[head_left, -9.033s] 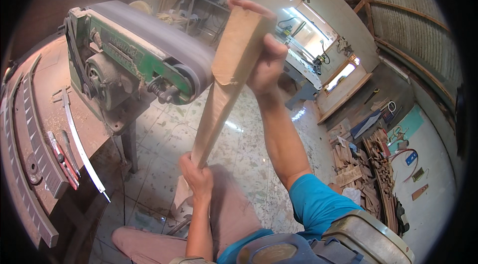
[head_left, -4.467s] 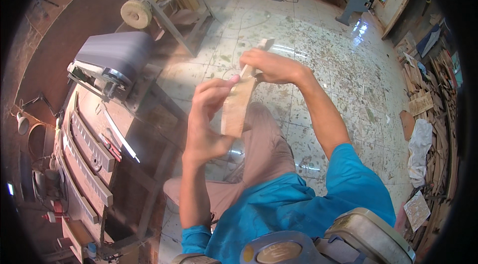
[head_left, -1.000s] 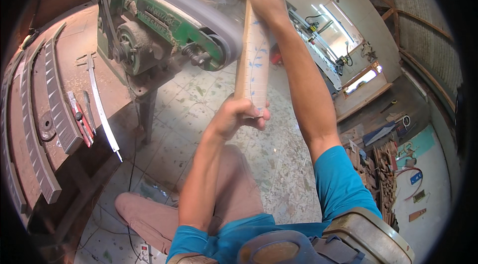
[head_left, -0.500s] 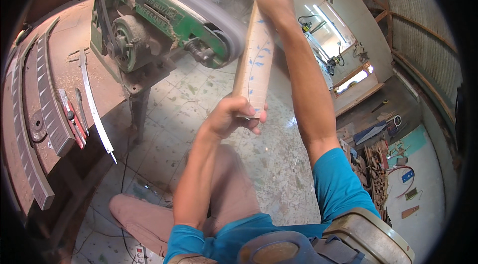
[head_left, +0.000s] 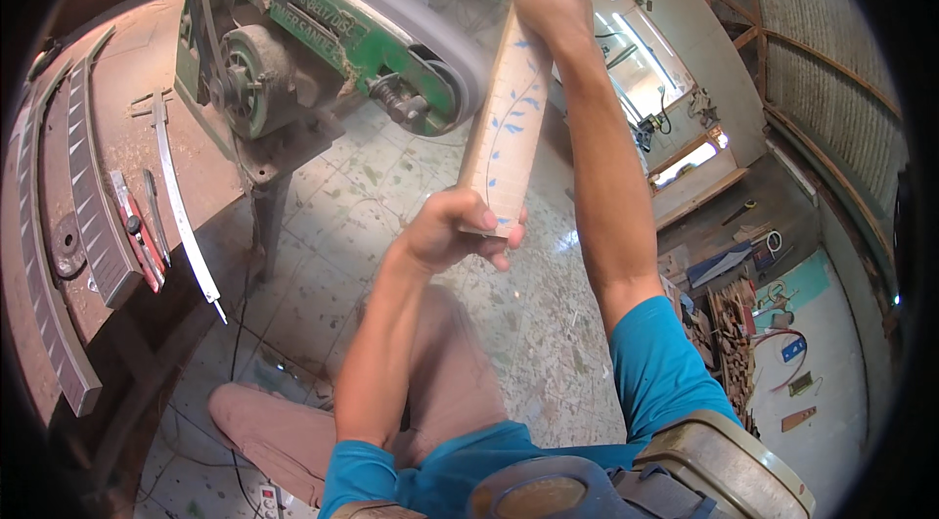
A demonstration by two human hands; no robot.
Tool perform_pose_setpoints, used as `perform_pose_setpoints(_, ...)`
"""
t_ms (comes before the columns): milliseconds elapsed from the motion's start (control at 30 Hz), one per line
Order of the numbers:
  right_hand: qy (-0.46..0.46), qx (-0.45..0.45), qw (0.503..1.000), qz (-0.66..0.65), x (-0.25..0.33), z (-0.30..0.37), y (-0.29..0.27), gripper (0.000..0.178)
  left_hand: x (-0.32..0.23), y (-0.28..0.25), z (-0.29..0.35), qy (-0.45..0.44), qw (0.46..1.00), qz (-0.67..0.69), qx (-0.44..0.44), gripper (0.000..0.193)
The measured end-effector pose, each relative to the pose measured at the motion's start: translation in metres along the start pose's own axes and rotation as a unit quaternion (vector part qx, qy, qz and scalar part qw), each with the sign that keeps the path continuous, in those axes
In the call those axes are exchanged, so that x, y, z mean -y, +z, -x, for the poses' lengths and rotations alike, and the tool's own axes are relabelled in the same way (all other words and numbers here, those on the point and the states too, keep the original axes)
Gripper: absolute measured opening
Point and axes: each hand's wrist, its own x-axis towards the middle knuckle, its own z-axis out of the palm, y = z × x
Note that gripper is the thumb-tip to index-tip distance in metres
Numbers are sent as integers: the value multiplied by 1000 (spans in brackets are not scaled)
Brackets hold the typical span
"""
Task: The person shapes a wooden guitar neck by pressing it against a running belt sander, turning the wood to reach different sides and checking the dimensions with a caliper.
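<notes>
A long, pale wooden fretboard (head_left: pixel 513 118) with a blue leafy vine pattern slants upward in front of me, short lines marked along its left edge. My left hand (head_left: pixel 455 225) grips its near end, thumb on the face and fingers beneath. Farther up, my right hand (head_left: pixel 556 2) is wrapped round the far part; some of its fingers are hidden. The fretboard's left edge lies against or very close to the rounded nose of a green belt sander (head_left: pixel 391 74); whether they touch, I cannot tell. The grey belt (head_left: pixel 391 5) looks smeared, as if running.
Left of me, a workbench (head_left: pixel 210 167) holds dark fretboards with pale triangular inlays (head_left: pixel 93 186), a metal caliper (head_left: pixel 176 186) and a red utility knife (head_left: pixel 140 235). Wood scraps (head_left: pixel 729 338) are stacked at the right. A power strip (head_left: pixel 269 499) lies on the tiled floor.
The fretboard's far end and my right hand have shifted slightly to the right, and the patterned face shows a little wider. My left hand keeps its hold on the near end.
</notes>
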Motion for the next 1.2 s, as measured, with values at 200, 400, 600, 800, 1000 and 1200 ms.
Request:
perform_pose_setpoints(200,22,4,999,-44,11,4,-13,31,0,-1,1,15,1000,7,9,64)
perform_pose_setpoints(400,17,2,999,-38,8,3,-13,30,-1,-1,-1,2,1000,23,20,65)
perform_pose_setpoints(600,21,-7,999,-29,11,5,-19,31,-1,-10,-4,0,998,40,57,65)
perform_pose_setpoints(800,62,-28,997,-43,15,9,-23,30,2,-15,-5,3,997,46,67,66)
perform_pose_setpoints(1000,-1,-27,998,58,13,12,-25,27,1,-21,-6,4,992,70,108,66)
perform_pose_setpoints(1200,153,-27,986,-56,13,2,-15,72,2,-7,-3,12,999,28,26,65)
